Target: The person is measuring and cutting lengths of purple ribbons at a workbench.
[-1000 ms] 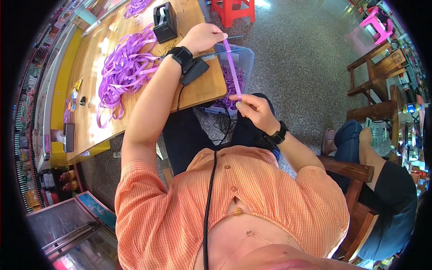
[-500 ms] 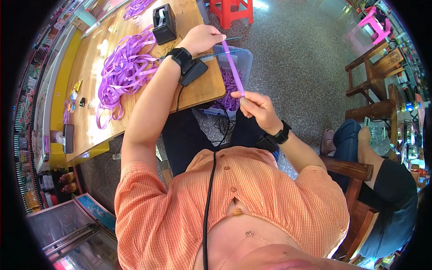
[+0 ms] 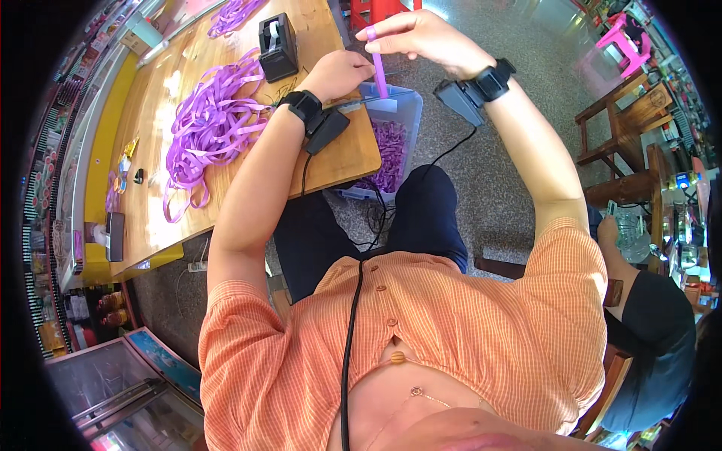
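A strip of purple ribbon point(image 3: 378, 76) hangs past the table's corner, over the bin. My left hand point(image 3: 338, 74) is closed in a pinch at the ribbon's side, its fingertips partly hidden. Higher up, the thumb and fingers of my right hand point(image 3: 432, 45) pinch the upper part of the strip. A thin dark rod sticks out just below my left hand. On the table lies a tangled heap of purple ribbon point(image 3: 214, 113), left of my left wrist. Beneath both hands stands a clear plastic bin point(image 3: 411, 113) holding many small purple ribbon pieces point(image 3: 388, 146).
A black tape dispenser point(image 3: 278, 46) stands on the wooden table point(image 3: 342, 154). More purple ribbon point(image 3: 229, 16) lies at the far end. A red stool point(image 3: 361, 13) is beyond the bin. Cables run from the wrist devices. Another person sits at the right, by a wooden chair point(image 3: 613, 124).
My right hand has moved up and away from me, from the ribbon's lower end to above my left hand. The ribbon's free part now hangs downward. My left hand has barely moved.
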`<state>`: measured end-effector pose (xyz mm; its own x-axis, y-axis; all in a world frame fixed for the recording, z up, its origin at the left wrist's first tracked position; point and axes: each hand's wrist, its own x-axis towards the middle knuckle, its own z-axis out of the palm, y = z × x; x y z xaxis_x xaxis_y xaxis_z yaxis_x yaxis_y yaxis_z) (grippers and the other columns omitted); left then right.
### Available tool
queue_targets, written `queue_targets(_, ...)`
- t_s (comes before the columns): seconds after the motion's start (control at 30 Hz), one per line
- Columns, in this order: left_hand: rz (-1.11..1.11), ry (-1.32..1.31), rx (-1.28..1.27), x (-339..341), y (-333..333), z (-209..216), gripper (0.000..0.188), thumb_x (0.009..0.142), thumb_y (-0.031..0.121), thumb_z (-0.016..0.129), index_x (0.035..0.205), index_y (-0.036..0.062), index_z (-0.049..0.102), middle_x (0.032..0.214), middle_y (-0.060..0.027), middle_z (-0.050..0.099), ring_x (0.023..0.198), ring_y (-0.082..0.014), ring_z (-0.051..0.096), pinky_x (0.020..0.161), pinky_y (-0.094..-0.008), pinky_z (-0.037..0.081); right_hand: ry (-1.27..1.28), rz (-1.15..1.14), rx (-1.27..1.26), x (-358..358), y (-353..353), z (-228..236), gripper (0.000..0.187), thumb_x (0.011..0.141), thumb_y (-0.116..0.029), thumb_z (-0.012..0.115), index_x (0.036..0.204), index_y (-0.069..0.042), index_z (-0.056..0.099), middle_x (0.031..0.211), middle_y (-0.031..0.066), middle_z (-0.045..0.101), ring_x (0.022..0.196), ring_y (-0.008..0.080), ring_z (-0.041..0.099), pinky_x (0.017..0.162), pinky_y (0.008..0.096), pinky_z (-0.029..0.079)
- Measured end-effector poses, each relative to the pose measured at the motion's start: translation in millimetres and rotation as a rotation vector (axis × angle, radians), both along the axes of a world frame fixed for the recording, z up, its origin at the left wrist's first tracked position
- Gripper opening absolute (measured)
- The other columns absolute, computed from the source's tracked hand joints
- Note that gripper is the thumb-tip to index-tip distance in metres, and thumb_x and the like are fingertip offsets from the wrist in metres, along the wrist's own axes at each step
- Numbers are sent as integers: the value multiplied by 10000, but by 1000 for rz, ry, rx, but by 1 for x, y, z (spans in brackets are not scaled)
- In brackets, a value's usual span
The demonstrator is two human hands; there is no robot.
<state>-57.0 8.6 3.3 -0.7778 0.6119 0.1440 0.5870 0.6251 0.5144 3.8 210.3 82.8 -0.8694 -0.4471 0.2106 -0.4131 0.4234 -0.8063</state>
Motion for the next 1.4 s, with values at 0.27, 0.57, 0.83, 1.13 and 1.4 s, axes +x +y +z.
queue_targets(0.27, -107, 110, 100, -8, -9, -16, 265, 897, 282, 640, 982, 48, 731, 872, -165, 701, 852, -343, 670, 797, -398, 518, 522, 222, 76, 78, 7, -37, 183, 848, -92, 734, 1030, -100, 754, 982, 65, 713, 865, 197, 698, 779, 315, 583)
queue_targets(0.57, -58, 43, 78, -8, -8, -13, 337, 895, 377, 632, 957, 64, 738, 916, -150, 711, 883, -329, 669, 807, -400, 514, 364, 9, -87, 129, 8, -131, 185, 806, -34, 758, 987, -68, 746, 1058, 77, 692, 919, 215, 682, 776, 312, 551)
queue_targets(0.83, -44, 12, 88, -5, -4, -12, 348, 895, 386, 630, 959, 61, 739, 917, -150, 713, 887, -330, 670, 808, -396, 514, 410, 41, -137, 132, 5, -130, 290, 793, 37, 751, 1054, -89, 749, 1128, 91, 670, 1002, 218, 659, 819, 314, 541)
queue_targets(1.13, -61, 49, 51, -7, -9, -12, 327, 902, 367, 611, 969, 76, 745, 932, -145, 717, 905, -328, 669, 825, -393, 514, 711, 10, -108, 93, 0, -72, 280, 806, -95, 779, 1084, -108, 746, 1086, 62, 697, 992, 205, 666, 840, 328, 557)
queue_targets(1.4, 100, -124, 260, -5, -9, -7, 233, 950, 218, 606, 1032, 32, 721, 925, -55, 725, 834, -149, 657, 779, -302, 508, -65, -183, -299, -35, 3, -56, 313, 886, -169, 726, 1180, -67, 706, 895, -4, 711, 514, 3, 427, 466, 179, 345)
